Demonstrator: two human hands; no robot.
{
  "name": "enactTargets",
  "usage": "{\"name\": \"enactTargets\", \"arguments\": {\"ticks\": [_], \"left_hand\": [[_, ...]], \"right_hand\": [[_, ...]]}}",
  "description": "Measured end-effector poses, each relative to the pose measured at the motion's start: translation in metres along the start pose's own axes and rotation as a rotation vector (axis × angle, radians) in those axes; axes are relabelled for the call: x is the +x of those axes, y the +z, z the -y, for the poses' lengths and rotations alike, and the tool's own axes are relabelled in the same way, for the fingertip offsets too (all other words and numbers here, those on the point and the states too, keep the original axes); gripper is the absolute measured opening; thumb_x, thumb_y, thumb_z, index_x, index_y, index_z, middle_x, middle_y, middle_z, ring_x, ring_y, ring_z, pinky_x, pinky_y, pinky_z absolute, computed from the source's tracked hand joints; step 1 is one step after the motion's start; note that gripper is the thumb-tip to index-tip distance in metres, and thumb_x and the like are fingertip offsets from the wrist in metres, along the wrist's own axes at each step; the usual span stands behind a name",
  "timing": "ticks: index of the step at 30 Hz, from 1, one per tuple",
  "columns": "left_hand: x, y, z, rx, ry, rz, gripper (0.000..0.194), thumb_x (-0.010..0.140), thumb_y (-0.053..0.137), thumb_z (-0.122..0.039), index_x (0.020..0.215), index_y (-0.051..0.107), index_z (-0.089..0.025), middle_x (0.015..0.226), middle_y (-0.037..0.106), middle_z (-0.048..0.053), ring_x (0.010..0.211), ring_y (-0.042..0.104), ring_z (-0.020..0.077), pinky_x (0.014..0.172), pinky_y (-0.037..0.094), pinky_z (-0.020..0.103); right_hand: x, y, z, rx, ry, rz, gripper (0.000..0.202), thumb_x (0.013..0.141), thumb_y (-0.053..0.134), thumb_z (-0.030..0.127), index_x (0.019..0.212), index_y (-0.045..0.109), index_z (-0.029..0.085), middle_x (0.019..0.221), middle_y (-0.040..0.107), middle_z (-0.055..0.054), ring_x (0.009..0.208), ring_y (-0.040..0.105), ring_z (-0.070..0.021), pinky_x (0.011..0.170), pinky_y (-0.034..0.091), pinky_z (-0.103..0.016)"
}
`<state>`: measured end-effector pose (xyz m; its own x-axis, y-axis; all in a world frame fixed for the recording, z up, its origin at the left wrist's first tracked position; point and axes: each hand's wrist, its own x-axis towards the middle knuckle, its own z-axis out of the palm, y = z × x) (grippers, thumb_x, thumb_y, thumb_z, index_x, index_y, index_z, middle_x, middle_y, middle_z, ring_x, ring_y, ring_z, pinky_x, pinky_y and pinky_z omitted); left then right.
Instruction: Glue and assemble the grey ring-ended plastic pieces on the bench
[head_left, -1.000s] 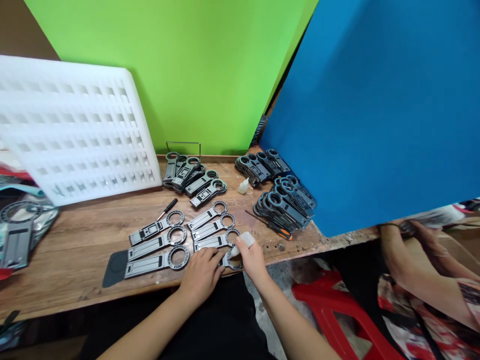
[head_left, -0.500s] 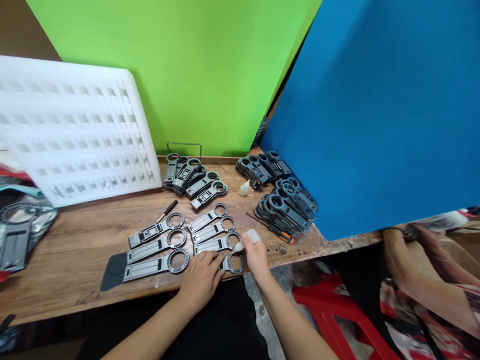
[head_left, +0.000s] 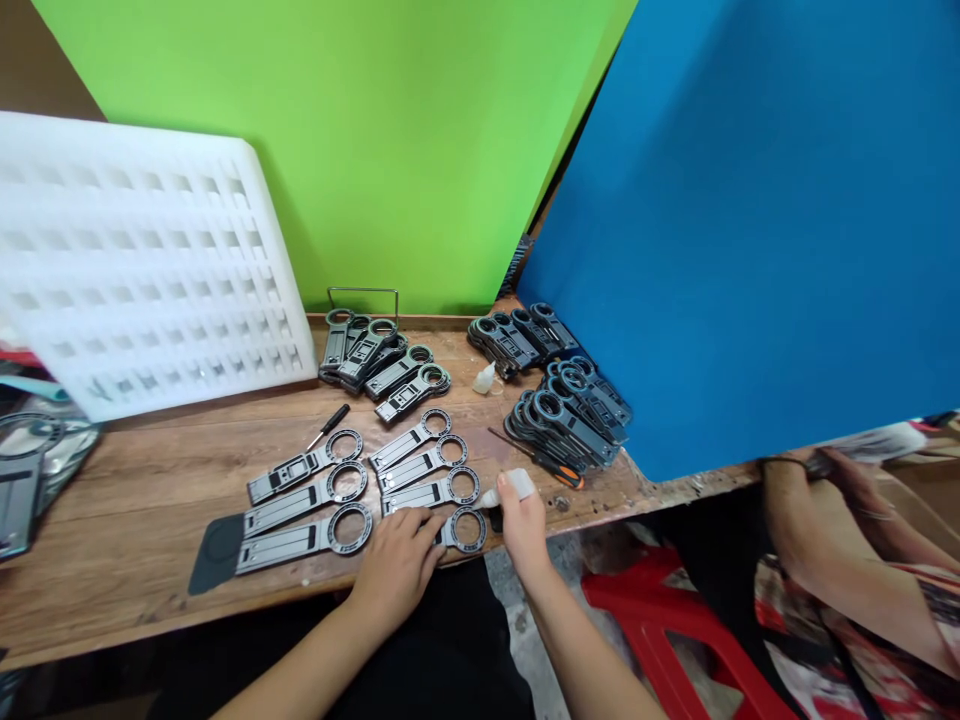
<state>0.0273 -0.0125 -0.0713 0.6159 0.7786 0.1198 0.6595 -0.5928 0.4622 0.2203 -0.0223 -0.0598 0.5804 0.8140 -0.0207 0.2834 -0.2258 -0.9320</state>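
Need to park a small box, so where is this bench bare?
The widest bare patch of bench lies before the white panel, left of the dark pad. A narrow strip lies between the laid-out parts and the orange-handled screwdriver. Crowded: about the left hand and among the stacked parts.

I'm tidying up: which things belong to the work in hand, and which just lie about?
In the work: white bottle, in the right hand; ring-ended part under the left hand; probably its laid-out neighbours.

Seemingly lying about: black screwdriver; orange-black screwdriver; small pointed bottle.
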Motion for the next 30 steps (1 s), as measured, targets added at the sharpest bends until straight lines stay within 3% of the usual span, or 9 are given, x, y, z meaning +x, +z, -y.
{"name": "enactTargets", "arguments": {"ticks": [24, 27, 30], "left_hand": [[-0.001, 0.003, 0.002, 0.02, 0.007, -0.034, 0.033, 0.088, 0.047, -0.03, 0.12, 0.054, -0.026, 0.107, 0.061, 0.006, 0.098, 0.054, 0.0234, 0.085, 0.043, 0.04], [-0.002, 0.003, 0.003, 0.018, 0.019, -0.047, 0.031, 0.087, 0.048, -0.028, 0.117, 0.056, -0.026, 0.108, 0.061, 0.006, 0.098, 0.055, 0.0231, 0.086, 0.044, 0.041], [-0.002, 0.005, 0.005, 0.04, 0.05, -0.102, 0.034, 0.086, 0.048, -0.027, 0.12, 0.055, -0.026, 0.12, 0.059, 0.007, 0.109, 0.053, 0.025, 0.092, 0.042, 0.043]], "right_hand": [[-0.029, -0.024, -0.003, -0.118, 0.028, 0.028, 0.035, 0.077, 0.052, 0.053, 0.07, 0.056, 0.019, 0.064, 0.062, -0.003, 0.063, 0.056, -0.0187, 0.063, 0.043, -0.029], [-0.023, -0.023, -0.01, 0.007, 0.095, -0.014, 0.034, 0.076, 0.054, 0.053, 0.067, 0.052, 0.02, 0.061, 0.059, -0.001, 0.058, 0.053, -0.0164, 0.055, 0.041, -0.027], [-0.013, -0.019, -0.018, 0.291, 0.294, -0.07, 0.034, 0.075, 0.056, 0.053, 0.065, 0.043, 0.022, 0.046, 0.044, 0.006, 0.038, 0.037, -0.01, 0.038, 0.029, -0.023]]}}
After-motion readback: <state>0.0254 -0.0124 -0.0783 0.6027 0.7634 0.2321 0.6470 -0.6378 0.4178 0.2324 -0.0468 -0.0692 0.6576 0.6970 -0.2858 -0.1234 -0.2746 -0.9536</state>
